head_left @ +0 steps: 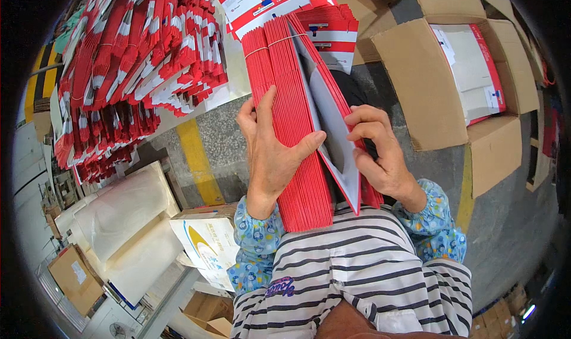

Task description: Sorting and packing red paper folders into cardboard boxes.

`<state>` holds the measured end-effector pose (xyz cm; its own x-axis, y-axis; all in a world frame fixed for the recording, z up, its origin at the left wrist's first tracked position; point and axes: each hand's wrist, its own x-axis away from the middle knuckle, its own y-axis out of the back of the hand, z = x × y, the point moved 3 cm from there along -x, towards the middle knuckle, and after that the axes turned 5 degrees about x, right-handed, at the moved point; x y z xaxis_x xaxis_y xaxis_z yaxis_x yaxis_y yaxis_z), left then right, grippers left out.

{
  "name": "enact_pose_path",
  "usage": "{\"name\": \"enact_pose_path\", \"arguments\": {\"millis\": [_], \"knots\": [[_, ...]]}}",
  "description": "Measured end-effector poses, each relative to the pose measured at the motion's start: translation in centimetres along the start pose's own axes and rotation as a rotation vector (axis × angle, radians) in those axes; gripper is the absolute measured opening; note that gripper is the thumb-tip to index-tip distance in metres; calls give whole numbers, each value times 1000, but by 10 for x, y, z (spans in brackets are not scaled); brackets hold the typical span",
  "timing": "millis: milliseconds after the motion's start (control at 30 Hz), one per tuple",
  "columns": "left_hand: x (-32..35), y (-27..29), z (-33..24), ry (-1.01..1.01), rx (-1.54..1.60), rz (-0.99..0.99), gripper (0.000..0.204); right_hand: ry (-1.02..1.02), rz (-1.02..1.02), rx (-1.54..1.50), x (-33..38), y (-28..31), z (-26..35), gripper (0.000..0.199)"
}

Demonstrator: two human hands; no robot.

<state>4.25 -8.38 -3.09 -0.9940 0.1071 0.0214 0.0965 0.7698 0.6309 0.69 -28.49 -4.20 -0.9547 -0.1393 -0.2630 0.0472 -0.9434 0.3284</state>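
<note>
A thick bundle of flat, folded red cartons stands in front of my striped shirt, edges facing up. A thin band crosses its far end. My left hand rests over the bundle's left side, fingers spread and thumb stretched toward the right edge. On the right, a red carton with a pale grey-white inner face leans away from the bundle, leaving a gap. Curled fingers of my right hand grip that carton's outer edge; the fingertips' exact hold is partly hidden.
Large heaps of banded red-and-white cartons lie at the far left. More red-and-white printed cartons lie beyond the bundle. To the right, an open cardboard box holds similar ones. A white printed box stands left of my left sleeve.
</note>
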Motion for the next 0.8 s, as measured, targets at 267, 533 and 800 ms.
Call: {"name": "enact_pose_path", "arguments": {"millis": [267,533,800], "knots": [[0,0,-1,-6,3,3,105,67,213,306,-6,-9,14,41],[1,-1,1,-38,-27,-14,106,61,238,285,-8,-10,15,36],[2,0,2,-32,-18,-22,105,89,214,181,-4,-1,4,22]]}}
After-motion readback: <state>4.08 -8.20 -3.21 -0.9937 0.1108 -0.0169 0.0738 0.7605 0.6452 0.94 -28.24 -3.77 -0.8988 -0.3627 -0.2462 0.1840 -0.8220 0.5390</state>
